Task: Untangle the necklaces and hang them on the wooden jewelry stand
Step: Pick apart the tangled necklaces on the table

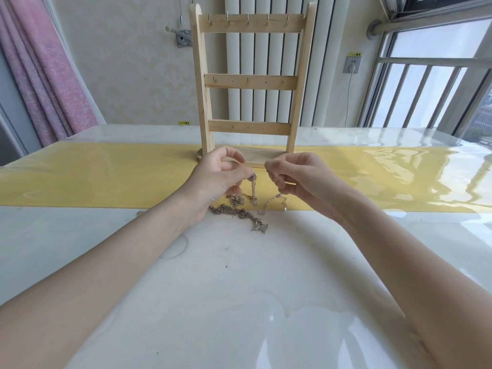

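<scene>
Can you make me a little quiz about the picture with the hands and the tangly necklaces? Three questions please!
1. True or false: a necklace already hangs on the wooden jewelry stand.
2. Where does the tangled pile of necklaces lie? A) on the table, in front of the stand; B) on the stand's base; C) on the windowsill.
3. Fill in: the left hand pinches a chain that hangs down to the ____.

Key
1. False: all the hooks are bare.
2. A.
3. Pile. The right hand has curled fingers close to another strand, though whether it holds it is hard to tell.
</scene>
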### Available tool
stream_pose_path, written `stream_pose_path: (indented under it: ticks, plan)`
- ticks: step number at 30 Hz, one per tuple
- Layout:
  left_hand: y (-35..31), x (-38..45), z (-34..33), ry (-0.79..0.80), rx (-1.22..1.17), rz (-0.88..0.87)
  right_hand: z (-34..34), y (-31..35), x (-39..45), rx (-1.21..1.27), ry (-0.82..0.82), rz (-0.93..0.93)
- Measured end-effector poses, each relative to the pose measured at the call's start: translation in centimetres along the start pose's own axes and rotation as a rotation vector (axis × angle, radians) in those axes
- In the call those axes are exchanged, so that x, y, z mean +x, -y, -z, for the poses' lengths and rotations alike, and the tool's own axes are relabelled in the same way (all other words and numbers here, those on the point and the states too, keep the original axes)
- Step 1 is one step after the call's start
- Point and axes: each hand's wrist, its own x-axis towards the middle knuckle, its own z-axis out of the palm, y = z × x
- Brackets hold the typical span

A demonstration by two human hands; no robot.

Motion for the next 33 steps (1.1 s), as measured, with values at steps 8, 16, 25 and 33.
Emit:
stream_pose_path:
  ticks: [8, 16, 25, 33]
  plan:
    - [0.0, 0.0, 0.1, -0.102, 0.168, -0.094, -1.9, 0.1, 0.0, -0.299, -0.043, 0.093]
    - [-0.1, 0.0, 0.0, -0.025, 0.202, -0.081, -1.9, 0.2, -0.3, -0.329, -0.065, 0.065]
    - [0.0, 0.1, 0.3, 0.044, 0.382, -0.194, -1.6, 0.0, -0.3, -0.325, -0.098, 0.043]
    - [0.2, -0.1, 0.0, 0.069, 0.198, 0.048, -2.2, 0.2, -0.2, -0.450, -0.100, 0.119]
